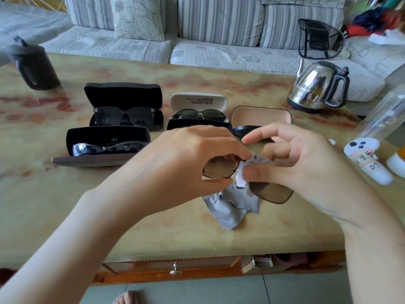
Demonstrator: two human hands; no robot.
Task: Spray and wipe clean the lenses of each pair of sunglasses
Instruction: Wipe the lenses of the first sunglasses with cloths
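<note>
Head view has us on the wiping step: our left hand [192, 163] pinches the brown-lensed sunglasses [271, 191] by one lens rim, just over the table [153, 216] in front of the open cases, while our right hand [295, 163] pinches the grey cloth [232, 207] thumb-to-fingers at the bridge. Best, we reckon, to steady the frame by its edge, keep skin off the glass and rub small circles outward. Temples hide behind our fingers, we can't tell if the lenses are wet, and the bottle [368, 161] at right is smeared and cut off.

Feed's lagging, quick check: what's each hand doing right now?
Left hand: holds the brown-lensed sunglasses by one lens.
Right hand: pinches the grey cleaning cloth against the sunglasses.
</note>
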